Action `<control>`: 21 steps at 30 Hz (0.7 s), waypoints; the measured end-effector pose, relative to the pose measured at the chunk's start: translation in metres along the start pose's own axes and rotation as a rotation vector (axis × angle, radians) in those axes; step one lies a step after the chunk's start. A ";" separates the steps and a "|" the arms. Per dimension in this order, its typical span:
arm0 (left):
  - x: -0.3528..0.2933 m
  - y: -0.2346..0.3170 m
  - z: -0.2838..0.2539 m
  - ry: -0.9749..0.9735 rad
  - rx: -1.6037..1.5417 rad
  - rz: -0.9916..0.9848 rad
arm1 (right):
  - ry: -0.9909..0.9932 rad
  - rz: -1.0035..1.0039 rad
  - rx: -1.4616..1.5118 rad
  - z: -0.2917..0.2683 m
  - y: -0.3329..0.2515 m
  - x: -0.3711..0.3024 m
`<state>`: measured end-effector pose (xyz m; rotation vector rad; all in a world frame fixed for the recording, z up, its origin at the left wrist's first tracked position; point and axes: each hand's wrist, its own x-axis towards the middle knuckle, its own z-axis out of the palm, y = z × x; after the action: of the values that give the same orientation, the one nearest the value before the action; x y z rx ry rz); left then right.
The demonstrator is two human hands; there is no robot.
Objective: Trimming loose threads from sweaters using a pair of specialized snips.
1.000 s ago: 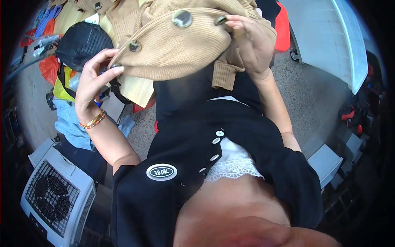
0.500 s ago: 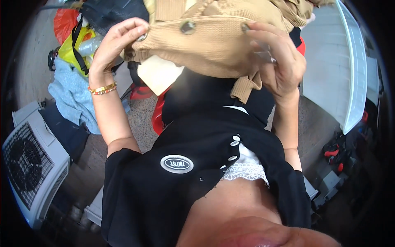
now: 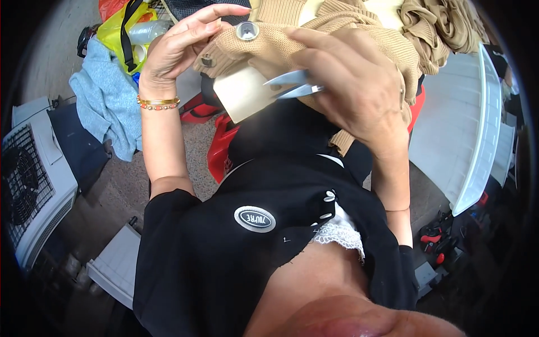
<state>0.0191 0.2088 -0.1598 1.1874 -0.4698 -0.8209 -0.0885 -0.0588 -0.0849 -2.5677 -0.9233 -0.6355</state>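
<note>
My left hand (image 3: 177, 50) pinches the edge of a tan knitted cardigan (image 3: 275, 50) between thumb and fingers. A large round button (image 3: 247, 32) sits on the band just right of those fingers, and a darker one (image 3: 208, 60) is below them. My right hand (image 3: 362, 92), somewhat blurred, is closed around a pair of thread snips (image 3: 297, 77). Their two grey blades point left, parted at the tips, just below the knit. Under the cardigan a cream flat panel (image 3: 241, 92) shows one corner over my dark-clothed lap.
More tan knitwear (image 3: 432, 22) is heaped at the far right, beside a large translucent plastic bin (image 3: 449, 135). On the left are a light blue fleece garment (image 3: 104, 95), a yellow bag (image 3: 115, 36) and a white fan unit (image 3: 48, 185). A red seat (image 3: 222, 151) shows beneath me.
My right hand has let go of the stretched cardigan edge and come inward, bringing the snips into plain sight. The cardigan band now bunches near my left hand, which still grips it.
</note>
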 end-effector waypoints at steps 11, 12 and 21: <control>0.039 0.010 0.083 0.187 0.539 0.033 | 0.372 0.318 0.104 -0.024 0.038 -0.150; 0.044 0.013 0.096 0.196 0.651 0.080 | 0.452 0.472 0.214 -0.023 0.044 -0.177; 0.105 0.009 0.207 -0.226 1.450 0.477 | 0.961 1.165 0.726 -0.003 0.124 -0.257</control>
<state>-0.0588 0.0008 -0.0927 2.1430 -1.6172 -0.0713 -0.1839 -0.2822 -0.2347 -1.4098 0.5655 -0.7758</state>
